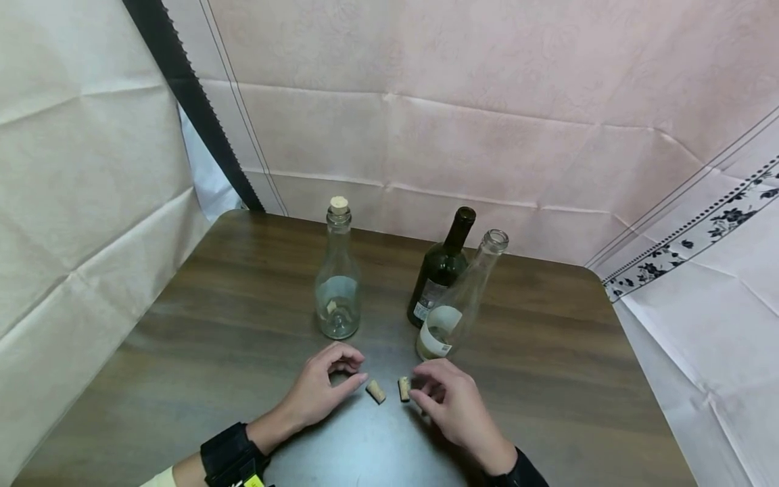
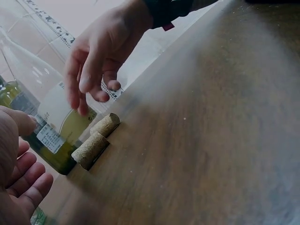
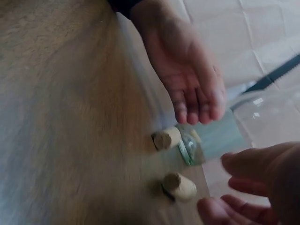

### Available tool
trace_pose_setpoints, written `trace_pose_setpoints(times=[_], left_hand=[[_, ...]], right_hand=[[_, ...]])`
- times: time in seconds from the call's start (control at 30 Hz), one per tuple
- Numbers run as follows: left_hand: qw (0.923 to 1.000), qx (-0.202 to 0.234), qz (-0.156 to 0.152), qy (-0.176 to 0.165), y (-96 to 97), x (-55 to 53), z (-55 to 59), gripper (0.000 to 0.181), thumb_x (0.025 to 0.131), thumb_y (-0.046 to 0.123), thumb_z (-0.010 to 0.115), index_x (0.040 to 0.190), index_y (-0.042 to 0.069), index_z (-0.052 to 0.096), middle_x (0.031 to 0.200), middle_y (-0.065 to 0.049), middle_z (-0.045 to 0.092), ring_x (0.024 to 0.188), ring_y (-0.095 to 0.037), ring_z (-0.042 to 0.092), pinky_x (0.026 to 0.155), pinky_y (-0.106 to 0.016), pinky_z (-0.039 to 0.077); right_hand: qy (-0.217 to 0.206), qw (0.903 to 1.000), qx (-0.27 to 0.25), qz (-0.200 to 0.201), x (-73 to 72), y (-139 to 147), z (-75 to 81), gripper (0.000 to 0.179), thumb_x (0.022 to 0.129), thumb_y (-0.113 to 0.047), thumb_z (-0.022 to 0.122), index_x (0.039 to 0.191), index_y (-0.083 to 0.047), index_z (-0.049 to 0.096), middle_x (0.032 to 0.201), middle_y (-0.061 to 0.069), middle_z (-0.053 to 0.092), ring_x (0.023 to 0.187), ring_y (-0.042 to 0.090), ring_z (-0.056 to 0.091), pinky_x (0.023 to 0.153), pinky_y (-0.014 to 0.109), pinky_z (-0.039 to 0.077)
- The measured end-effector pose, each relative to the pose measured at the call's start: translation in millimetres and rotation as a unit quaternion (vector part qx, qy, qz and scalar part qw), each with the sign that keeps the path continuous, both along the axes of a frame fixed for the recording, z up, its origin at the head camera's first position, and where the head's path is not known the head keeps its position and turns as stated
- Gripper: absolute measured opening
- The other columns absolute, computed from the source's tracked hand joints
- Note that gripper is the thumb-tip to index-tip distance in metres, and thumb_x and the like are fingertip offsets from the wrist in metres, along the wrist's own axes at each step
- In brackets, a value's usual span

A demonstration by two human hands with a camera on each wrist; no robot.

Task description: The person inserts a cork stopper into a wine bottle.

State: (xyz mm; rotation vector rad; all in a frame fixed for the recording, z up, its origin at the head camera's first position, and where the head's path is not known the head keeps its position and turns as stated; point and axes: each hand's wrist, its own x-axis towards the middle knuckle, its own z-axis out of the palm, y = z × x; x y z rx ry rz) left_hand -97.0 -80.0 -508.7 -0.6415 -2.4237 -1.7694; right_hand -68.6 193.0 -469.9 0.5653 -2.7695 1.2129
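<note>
Two corks lie on the wooden table between the hands. The left cork (image 1: 375, 391) is tilted on its side just off the left hand's thumb tip. Close to the right hand's fingertips lies the right cork (image 1: 404, 389). My left hand (image 1: 328, 379) hovers with relaxed, slightly bent fingers and nothing in its grasp. My right hand (image 1: 447, 399) is likewise loosely curved and holds nothing. In the left wrist view the corks (image 2: 91, 149) appear one behind the other, with a gap below the right hand. The right wrist view shows both corks apart from the fingers.
A clear bottle (image 1: 338, 291) with a cork stopper (image 1: 339, 205) in its neck stands behind the left hand. A dark green bottle (image 1: 443, 267) stands back right, partly covered by an uncorked clear bottle (image 1: 465, 297). Cloth (image 1: 456, 135) hangs behind the table (image 1: 201, 352).
</note>
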Motion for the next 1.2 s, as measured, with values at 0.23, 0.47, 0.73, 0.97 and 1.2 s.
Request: trace_pose_setpoints(times=[0.23, 0.47, 0.73, 0.97, 1.2], left_hand=[[1.0000, 0.000, -0.002, -0.004, -0.2, 0.0, -0.3, 0.026, 0.094, 0.024, 0.080, 0.113, 0.008, 0.070, 0.110, -0.008, 0.071, 0.096, -0.018, 0.072, 0.088, -0.030, 0.061], [0.9999, -0.010, -0.006, -0.013, 2.4, -0.6, 5.3, 0.026, 0.095, 0.026, 0.080, 0.112, 0.010, 0.071, 0.110, -0.004, 0.071, 0.097, -0.017, 0.071, 0.089, -0.029, 0.060], [0.9999, -0.013, -0.007, -0.001, 3.4, -2.0, 10.2, 0.025, 0.095, 0.026, 0.079, 0.112, 0.010, 0.071, 0.110, -0.006, 0.071, 0.097, -0.015, 0.071, 0.089, -0.029, 0.060], [0.9999, -0.014, -0.007, -0.001, 3.8, -1.8, 12.5, 0.025, 0.095, 0.025, 0.080, 0.112, 0.009, 0.071, 0.110, -0.006, 0.071, 0.097, -0.016, 0.071, 0.089, -0.030, 0.060], [0.9962, 0.009, -0.039, -0.077, 8.1, -4.0, 17.4, 0.031, 0.097, 0.029, 0.076, 0.117, 0.006, 0.069, 0.115, -0.009, 0.071, 0.099, -0.012, 0.070, 0.088, -0.025, 0.060]], right_hand=[[-0.027, 0.9944, 0.101, 0.012, -8.1, -17.5, 0.1, 0.031, 0.091, -0.021, 0.083, 0.120, -0.013, 0.073, 0.106, -0.002, 0.068, 0.075, -0.004, 0.059, 0.066, 0.018, 0.052], [-0.022, 0.9915, 0.128, -0.001, -12.2, -19.9, -2.9, 0.023, 0.092, -0.019, 0.081, 0.113, -0.013, 0.076, 0.095, -0.003, 0.065, 0.073, 0.000, 0.054, 0.064, 0.019, 0.044], [-0.028, 0.9930, 0.114, 0.003, -15.5, -18.8, 0.1, 0.019, 0.092, -0.015, 0.080, 0.111, -0.013, 0.077, 0.095, -0.003, 0.065, 0.075, 0.003, 0.058, 0.065, 0.019, 0.048], [-0.033, 0.9948, 0.095, 0.016, -13.0, -17.5, 1.0, 0.018, 0.093, -0.014, 0.079, 0.111, -0.013, 0.075, 0.097, -0.003, 0.065, 0.075, 0.002, 0.057, 0.064, 0.019, 0.048], [-0.008, 0.9992, 0.040, 0.007, -5.0, -21.5, 4.5, 0.022, 0.092, -0.011, 0.080, 0.114, -0.012, 0.075, 0.105, -0.005, 0.066, 0.078, -0.003, 0.058, 0.068, 0.020, 0.056]])
